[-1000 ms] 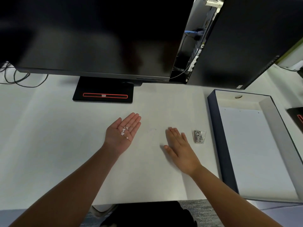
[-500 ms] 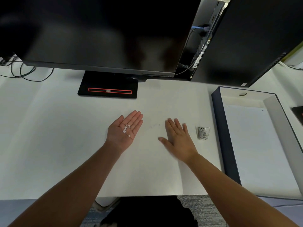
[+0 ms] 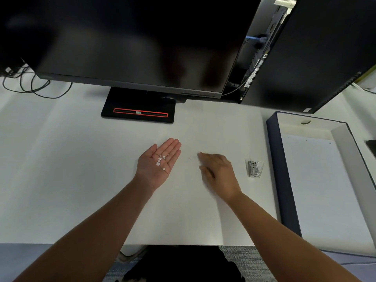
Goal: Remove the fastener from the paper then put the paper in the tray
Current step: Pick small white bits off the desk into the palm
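The left hand (image 3: 158, 161) lies palm up and flat open, cradling loose white bits (image 3: 160, 161) — nothing grips them. The right hand (image 3: 218, 171) is palm down on the desk (image 3: 61, 169), fingers loosely spread, holding nothing; it is blurred. The paper (image 3: 317, 180) already lies in the tray (image 3: 273, 159) at right, and the clip (image 3: 255, 169) sits between hand and tray. A tilt of the left palm would likely scatter the bits — a careless rightward sweep could knock the clip.

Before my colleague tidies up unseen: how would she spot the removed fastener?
Find the dark-walled tray at the desk's right. Just left of it, beside the right hand, lies the fastener: a small clear clip, the only loose object on the white desk.
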Tool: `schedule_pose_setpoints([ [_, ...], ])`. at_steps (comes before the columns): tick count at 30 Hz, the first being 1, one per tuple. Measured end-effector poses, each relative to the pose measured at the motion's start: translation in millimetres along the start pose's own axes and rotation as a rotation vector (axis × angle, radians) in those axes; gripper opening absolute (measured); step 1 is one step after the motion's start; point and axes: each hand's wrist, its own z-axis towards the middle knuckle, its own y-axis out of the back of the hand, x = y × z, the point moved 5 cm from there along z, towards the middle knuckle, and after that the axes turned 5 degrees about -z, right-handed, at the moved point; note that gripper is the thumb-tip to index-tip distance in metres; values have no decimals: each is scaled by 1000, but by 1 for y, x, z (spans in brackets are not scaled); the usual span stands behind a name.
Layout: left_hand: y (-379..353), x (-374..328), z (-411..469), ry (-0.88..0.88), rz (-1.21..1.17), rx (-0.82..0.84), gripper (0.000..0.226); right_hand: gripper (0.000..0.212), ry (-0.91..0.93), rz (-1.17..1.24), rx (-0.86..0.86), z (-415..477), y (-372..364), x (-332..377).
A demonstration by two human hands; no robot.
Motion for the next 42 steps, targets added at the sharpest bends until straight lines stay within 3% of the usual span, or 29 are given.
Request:
schedule_pose_setpoints([
  [4,-3,2,0,5,13,-16,45,33,-172,67,18,17,0,-10],
  [9,-7,5,3,9,23,-16,45,26,-306,346,50,28,-5,-15],
  [14,-8,9,7,15,21,-28,45,11,-277,300,49,33,-7,-7],
  [23,-13,12,10,16,16,-48,46,14,-183,54,-49,30,-13,7],
  [28,-13,11,10,15,22,-62,46,16,-307,276,-16,36,0,15],
  [30,-14,11,9,13,37,-70,46,14,-273,340,-41,39,10,33],
  [42,-15,15,4,20,90,-104,47,17,-216,417,20,42,9,77],
])
